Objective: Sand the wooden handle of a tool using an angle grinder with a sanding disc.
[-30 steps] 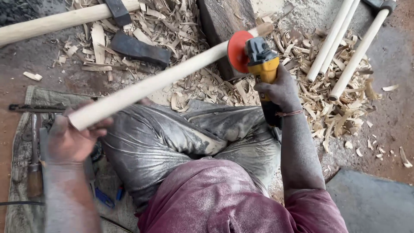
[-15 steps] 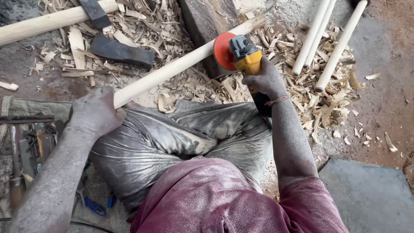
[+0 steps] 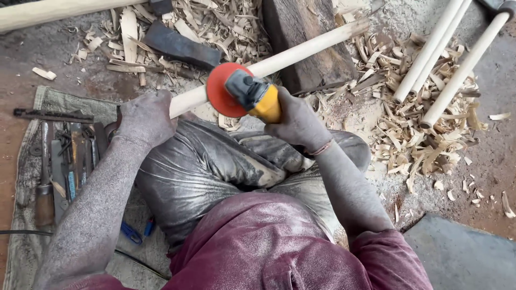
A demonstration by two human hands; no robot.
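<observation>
Across the wooden block (image 3: 301, 32) slants a pale wooden pole (image 3: 306, 51), its near end clenched in the left hand (image 3: 145, 115). Right hand (image 3: 295, 121) grips a yellow angle grinder (image 3: 252, 96), its red disc (image 3: 220, 91) touching the pole just beyond that fist.

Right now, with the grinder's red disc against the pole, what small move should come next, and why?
Probably slide the red disc along the wooden pole toward the block. The left hand grips the near end, the right hand holds the grinder, and most of the pole lies beyond.
</observation>
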